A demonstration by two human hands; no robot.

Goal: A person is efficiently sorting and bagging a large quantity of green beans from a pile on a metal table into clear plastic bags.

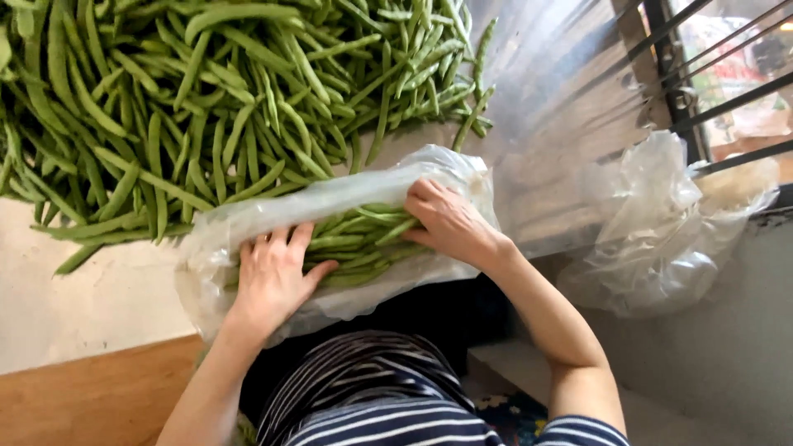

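While two hands [273, 277] [450, 223] press, one bag [330, 198] holds beans [355, 239].

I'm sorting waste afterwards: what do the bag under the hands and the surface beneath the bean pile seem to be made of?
The bag looks like thin clear plastic film: glossy, crinkled, with green beans showing through. The surface under the bean pile looks pale, matte and smooth, perhaps stone or laminate; I cannot tell which. Its front edge looks like brown wood.
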